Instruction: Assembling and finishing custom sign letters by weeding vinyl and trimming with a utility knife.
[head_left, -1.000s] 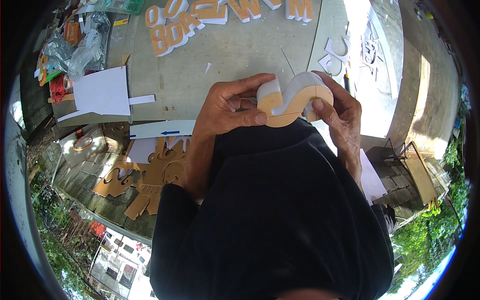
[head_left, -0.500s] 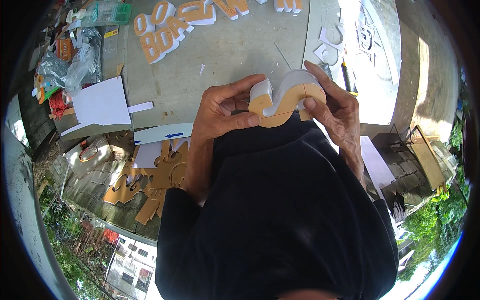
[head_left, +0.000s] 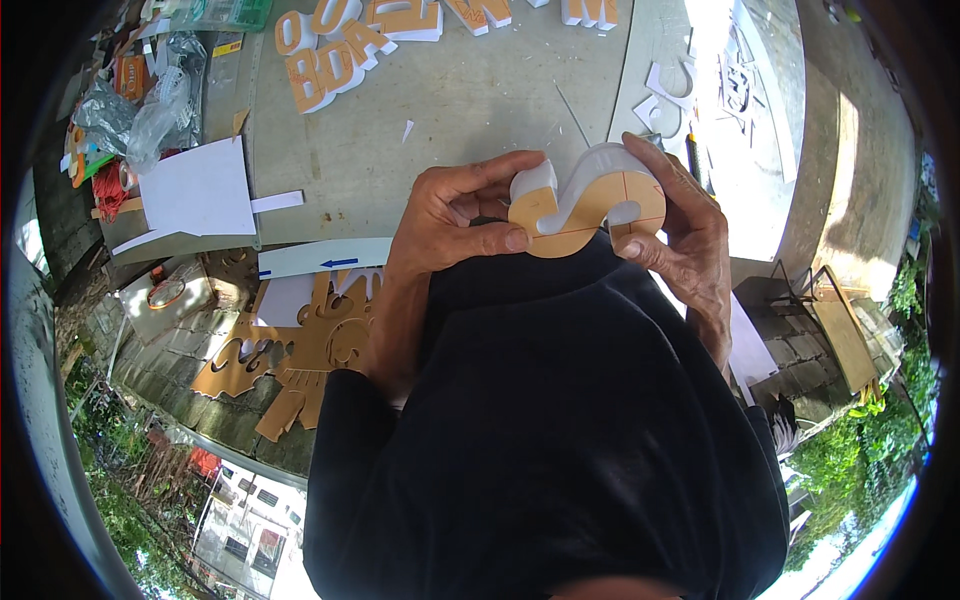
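A thick S-shaped block letter (head_left: 572, 232), with a tan face and white sides, is raised in front of my chest at the table's near edge. My left hand (head_left: 450, 215) is closed on its left end, thumb on the tan face and fingers along the back. Around the right end curls my right hand (head_left: 692, 225), its thumb at the lower tip and its index finger over the upper curve. Thin red lines cross the tan face. Some fingers of both hands are hidden behind the letter.
Several similar block letters (head_left: 335, 60) stand at the table's far side. White offcuts (head_left: 665, 95) and a knife-like tool (head_left: 692, 155) lie to the right. At left are plastic bags (head_left: 150, 125) and a white sheet (head_left: 198, 188). Cut brown sheets (head_left: 300, 350) lie below the table edge.
My right thumb has slid down from the tan face to the letter's lower tip. The letter sits slightly further right in view. My left hand keeps its hold.
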